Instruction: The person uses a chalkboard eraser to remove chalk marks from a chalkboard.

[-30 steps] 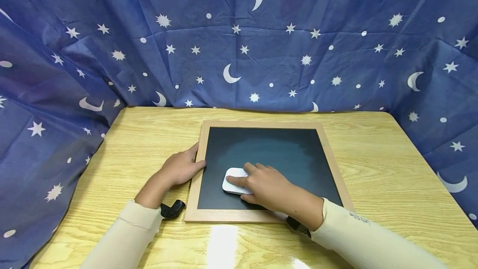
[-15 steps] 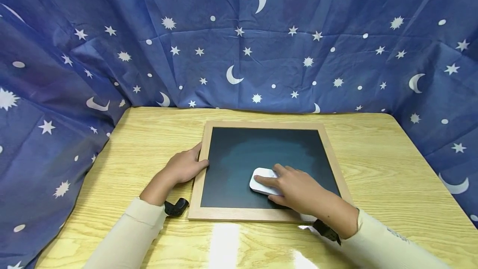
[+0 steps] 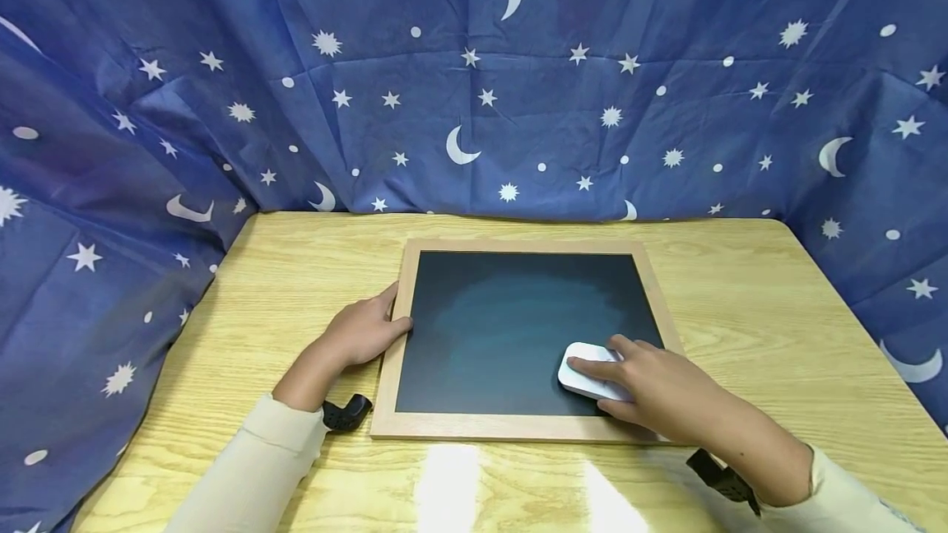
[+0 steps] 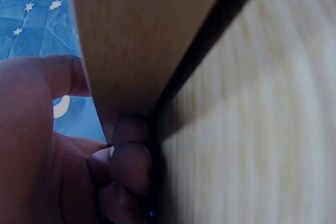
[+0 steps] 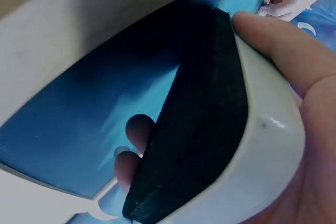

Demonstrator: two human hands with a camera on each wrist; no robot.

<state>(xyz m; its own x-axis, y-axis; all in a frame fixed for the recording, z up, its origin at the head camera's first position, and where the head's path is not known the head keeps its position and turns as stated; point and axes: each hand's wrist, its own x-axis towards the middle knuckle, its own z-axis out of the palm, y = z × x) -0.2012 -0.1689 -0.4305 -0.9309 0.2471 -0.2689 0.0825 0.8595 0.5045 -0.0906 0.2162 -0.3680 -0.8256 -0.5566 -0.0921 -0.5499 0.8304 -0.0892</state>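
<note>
A small chalkboard (image 3: 511,303) with a light wooden frame (image 3: 489,426) lies on the table. My left hand (image 3: 360,331) grips the frame's left side, its thumb over the top. In the left wrist view, curled fingertips (image 4: 131,169) press against the frame's side edge (image 4: 126,40). Over the board's lower right part, my right hand (image 3: 659,385) holds a white chalkboard eraser (image 3: 585,377). The right wrist view shows the eraser's black felt (image 5: 205,124), with the thumb on one side and fingertips on the other. Faint smears cover the board's middle.
The wood-grain table (image 3: 763,327) extends around the board. A blue curtain (image 3: 563,130) with stars and moons hangs behind and along both sides. Black wrist devices (image 3: 348,414) are worn on both arms.
My right hand has slid the eraser rightward across the lower part of the board, from left of the middle to the lower right. The left hand keeps its grip on the frame.
</note>
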